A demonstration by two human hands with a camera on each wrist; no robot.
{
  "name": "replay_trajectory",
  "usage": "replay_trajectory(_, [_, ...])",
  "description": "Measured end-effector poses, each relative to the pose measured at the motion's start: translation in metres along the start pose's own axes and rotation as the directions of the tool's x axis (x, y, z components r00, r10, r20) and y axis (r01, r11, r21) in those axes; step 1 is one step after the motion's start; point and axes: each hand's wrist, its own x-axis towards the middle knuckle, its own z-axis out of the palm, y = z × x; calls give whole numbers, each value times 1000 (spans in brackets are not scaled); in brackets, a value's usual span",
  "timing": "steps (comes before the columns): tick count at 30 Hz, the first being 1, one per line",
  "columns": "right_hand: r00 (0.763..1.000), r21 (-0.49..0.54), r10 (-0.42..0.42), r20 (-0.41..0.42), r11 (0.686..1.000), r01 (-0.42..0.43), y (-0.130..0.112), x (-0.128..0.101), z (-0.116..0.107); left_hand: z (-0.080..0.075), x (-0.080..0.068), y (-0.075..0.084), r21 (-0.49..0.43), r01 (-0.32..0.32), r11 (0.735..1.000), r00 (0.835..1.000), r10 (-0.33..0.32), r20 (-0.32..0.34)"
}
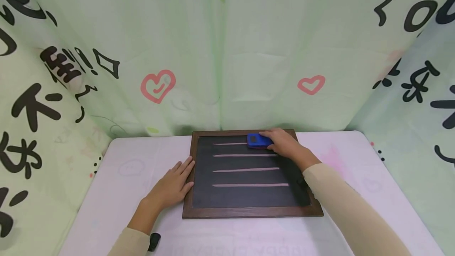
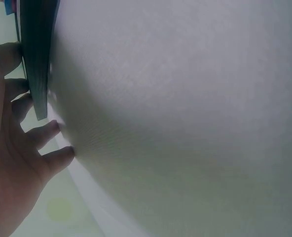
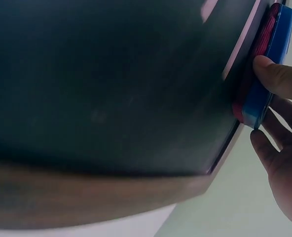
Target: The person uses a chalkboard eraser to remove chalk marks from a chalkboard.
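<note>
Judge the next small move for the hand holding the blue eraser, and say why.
Probably a sweep leftward along the top chalk line. The right hand grips the blue eraser at that line's right end, the line runs left from there, and the left hand rests flat against the chalkboard frame, steadying it.

The chalkboard (image 1: 249,192) is a rectangular black slate in a dark brown wooden frame. It lies flat on the table, long sides running left to right, its far edge near the backdrop. Four pale horizontal chalk lines (image 1: 250,185) cross the slate, one below the other; the top line is the shortest.

The eraser (image 1: 258,140) is a small blue block with a red felt underside (image 3: 264,34). It rests felt-down on the slate at the right end of the top line, near the far edge of the frame.
</note>
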Motion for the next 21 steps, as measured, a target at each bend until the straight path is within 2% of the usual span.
replay_trajectory(11, [999, 63, -13, 41, 998, 10, -27, 19, 7, 0, 0, 0, 1, -2, 1000, 1000, 2, -9])
replay_trajectory(21, [998, 91, -48, 46, 995, 44, -56, 37, 15, -1, -1, 1, -13, 3, 1000, 1000, -3, -13])
